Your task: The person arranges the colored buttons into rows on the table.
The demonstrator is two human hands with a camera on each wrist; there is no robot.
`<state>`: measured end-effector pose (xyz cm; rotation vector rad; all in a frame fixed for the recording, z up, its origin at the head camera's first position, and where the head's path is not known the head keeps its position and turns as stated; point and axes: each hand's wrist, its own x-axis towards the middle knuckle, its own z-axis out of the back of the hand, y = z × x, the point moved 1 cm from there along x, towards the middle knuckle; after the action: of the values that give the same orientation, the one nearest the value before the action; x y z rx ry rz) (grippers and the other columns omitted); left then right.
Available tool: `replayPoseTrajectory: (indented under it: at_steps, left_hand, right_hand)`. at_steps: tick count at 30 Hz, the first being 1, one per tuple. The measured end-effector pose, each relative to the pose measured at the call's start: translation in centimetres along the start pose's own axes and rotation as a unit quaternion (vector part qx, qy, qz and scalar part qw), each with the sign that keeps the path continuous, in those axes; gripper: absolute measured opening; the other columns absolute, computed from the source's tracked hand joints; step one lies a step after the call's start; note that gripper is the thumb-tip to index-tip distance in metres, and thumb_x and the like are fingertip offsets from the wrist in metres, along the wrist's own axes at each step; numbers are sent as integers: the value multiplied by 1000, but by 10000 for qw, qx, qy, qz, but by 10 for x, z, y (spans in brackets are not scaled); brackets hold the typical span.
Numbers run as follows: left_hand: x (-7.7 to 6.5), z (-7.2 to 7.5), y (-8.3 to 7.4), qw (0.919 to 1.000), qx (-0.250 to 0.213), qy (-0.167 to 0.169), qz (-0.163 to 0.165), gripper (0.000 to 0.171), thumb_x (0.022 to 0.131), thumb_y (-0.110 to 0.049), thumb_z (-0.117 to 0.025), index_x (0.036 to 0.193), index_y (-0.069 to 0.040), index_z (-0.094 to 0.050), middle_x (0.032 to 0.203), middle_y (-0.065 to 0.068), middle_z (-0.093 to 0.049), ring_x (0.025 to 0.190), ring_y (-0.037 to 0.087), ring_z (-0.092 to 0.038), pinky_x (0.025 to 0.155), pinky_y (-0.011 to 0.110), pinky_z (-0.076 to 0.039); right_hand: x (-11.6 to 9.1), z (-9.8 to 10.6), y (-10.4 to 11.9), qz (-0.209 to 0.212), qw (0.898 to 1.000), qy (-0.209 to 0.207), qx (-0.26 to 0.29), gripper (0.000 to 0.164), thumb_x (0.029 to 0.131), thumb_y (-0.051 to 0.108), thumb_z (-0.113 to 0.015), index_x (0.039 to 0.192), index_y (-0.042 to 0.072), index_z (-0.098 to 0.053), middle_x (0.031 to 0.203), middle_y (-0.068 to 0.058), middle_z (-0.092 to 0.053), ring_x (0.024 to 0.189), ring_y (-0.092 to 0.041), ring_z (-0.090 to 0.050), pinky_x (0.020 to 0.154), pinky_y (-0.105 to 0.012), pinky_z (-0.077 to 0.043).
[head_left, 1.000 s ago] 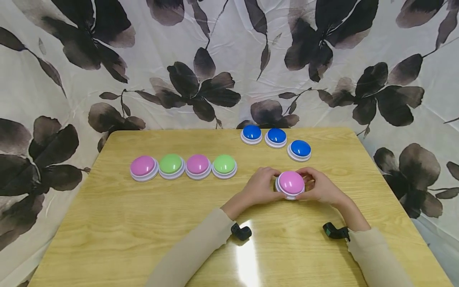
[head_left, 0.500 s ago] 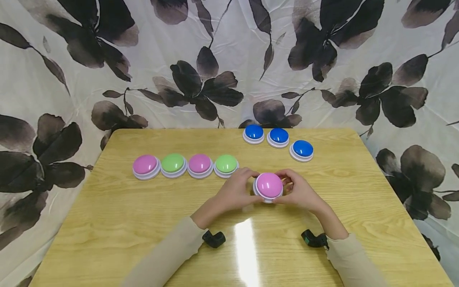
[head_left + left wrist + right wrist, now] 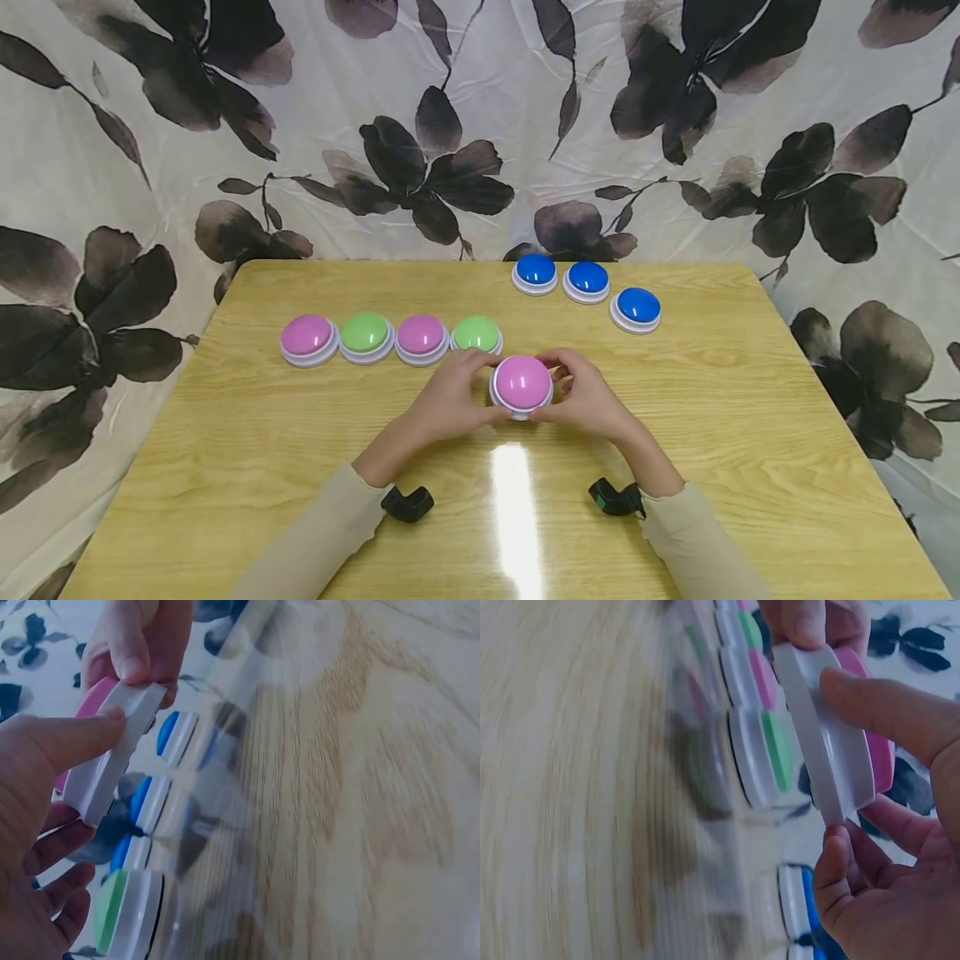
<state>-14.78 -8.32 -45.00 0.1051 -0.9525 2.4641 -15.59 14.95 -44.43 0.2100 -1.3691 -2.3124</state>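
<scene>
A pink push button (image 3: pixel 522 383) with a white base is held off the table between both hands. My left hand (image 3: pixel 450 396) grips its left side, thumb on the near edge of the base. On the opposite side my right hand (image 3: pixel 592 396) grips it the same way. In the left wrist view the white base (image 3: pixel 120 742) is seen edge-on, apart from the wood. Just behind the left fingers stands a green button (image 3: pixel 477 333), partly covered by them. It ends a touching row with a pink button (image 3: pixel 421 336), a green button (image 3: pixel 365 333) and a pink button (image 3: pixel 307 337).
Three blue buttons stand toward the back right: one at the left (image 3: pixel 536 271), a middle one (image 3: pixel 587 278) and a nearer one (image 3: pixel 637 307). The wooden table (image 3: pixel 720 400) ends at a floral cloth (image 3: pixel 450 75). Light glares on the wood in front of the hands.
Both hands have carried the pink button leftward across the table, to just in front of the row's right-hand green button. The row and the blue buttons stay in place.
</scene>
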Motion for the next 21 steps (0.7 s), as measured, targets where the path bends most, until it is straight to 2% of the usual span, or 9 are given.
replayPoseTrajectory:
  at_steps: [11,21]
  left_hand:
    - [-13,15,28,9994,-322,-67,100,68,69,-35,-89,127,-15,-60,124,-3,-58,120,14,-49,105,39,-38]
    - [-21,15,41,9990,-391,14,195,72,67,-36,-89,128,-12,-60,123,-1,-59,118,17,-51,103,41,-40]
  right_hand:
    - [19,-30,7,-23,9999,-62,128,73,65,13,-92,129,6,-57,118,-7,-55,97,-23,-54,82,-39,-51]
    - [22,-50,3,-246,9993,-184,190,71,64,10,-91,127,5,-58,117,-6,-58,97,-22,-57,80,-36,-52]
